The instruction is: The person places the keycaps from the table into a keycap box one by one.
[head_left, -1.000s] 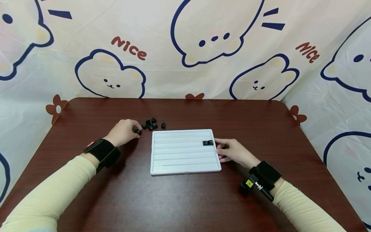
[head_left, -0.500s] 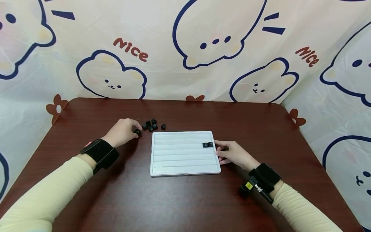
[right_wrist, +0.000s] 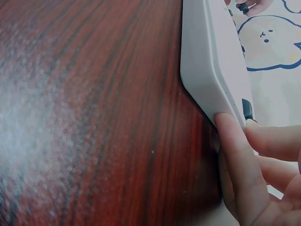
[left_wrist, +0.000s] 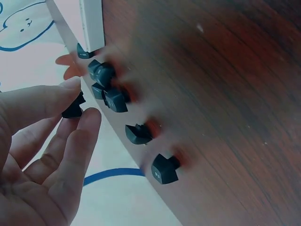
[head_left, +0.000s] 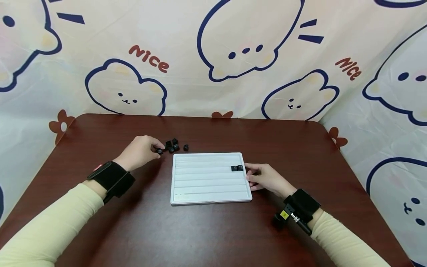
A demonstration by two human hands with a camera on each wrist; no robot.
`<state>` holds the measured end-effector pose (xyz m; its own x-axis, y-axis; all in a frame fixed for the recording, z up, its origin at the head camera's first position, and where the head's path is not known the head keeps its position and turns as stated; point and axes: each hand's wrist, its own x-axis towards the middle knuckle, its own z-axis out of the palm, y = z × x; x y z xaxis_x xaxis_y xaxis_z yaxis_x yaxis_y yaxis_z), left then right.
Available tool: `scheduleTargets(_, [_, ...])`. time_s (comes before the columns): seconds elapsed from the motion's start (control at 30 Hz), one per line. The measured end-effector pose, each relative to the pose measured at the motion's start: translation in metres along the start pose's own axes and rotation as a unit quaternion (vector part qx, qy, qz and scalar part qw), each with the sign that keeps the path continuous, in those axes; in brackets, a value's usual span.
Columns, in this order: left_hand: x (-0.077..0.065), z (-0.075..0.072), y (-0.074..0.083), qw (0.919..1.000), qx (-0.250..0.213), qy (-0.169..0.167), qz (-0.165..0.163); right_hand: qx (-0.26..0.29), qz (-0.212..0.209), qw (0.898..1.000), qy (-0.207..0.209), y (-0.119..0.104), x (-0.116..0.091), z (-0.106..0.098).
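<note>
Beyond the left part of the tray, my left hand [head_left: 141,151] pinches a small black keycap [left_wrist: 73,109] between thumb and fingertips. Several loose black keycaps [head_left: 171,145] lie just to its right on the table, one a little apart from the cluster. A white ridged tray [head_left: 207,187] lies flat in the middle. Two black keycaps [head_left: 237,168] sit side by side near its right edge. My right hand [head_left: 268,178] holds that right edge, with the thumb [right_wrist: 235,146] against the side wall in the right wrist view. Part of its other fingers is hidden.
The dark brown wooden table [head_left: 200,237] stretches around the tray. Its back edge meets a pale cloth [head_left: 186,92] printed with cartoon animals, which also hangs at both sides. Each wrist wears a black strap [head_left: 113,180] with a device.
The left hand stays by the loose keycaps, and the keycap in its fingers has turned slightly. The right hand keeps its place at the tray. The head view has shifted a little.
</note>
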<state>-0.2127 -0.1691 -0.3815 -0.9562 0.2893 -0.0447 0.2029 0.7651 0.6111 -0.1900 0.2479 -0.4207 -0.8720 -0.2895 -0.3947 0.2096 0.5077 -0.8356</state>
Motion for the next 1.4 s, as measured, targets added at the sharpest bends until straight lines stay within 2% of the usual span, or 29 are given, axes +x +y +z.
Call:
scheduleTargets(0.53, [0.006,0.007,0.019,0.9998,0.002,0.001,0.021,-0.001,-0.002,1.000,0.001,-0.001,-0.002,0.001])
scheduleTargets(0.87, [0.009,0.018,0.029,0.9989,-0.014,0.008,0.044,0.004,-0.006,1.000,-0.001,0.000,-0.001,0.001])
scheduleTargets(1.13, [0.010,0.025,0.033,0.9989,-0.019,-0.008,0.042,0.011,-0.004,1.000,0.002,-0.001,-0.002,0.002])
scheduleTargets(1.4, [0.016,0.030,0.043,0.9987,-0.011,-0.028,0.042,0.012,-0.006,1.000,0.001,0.000,-0.002,0.002])
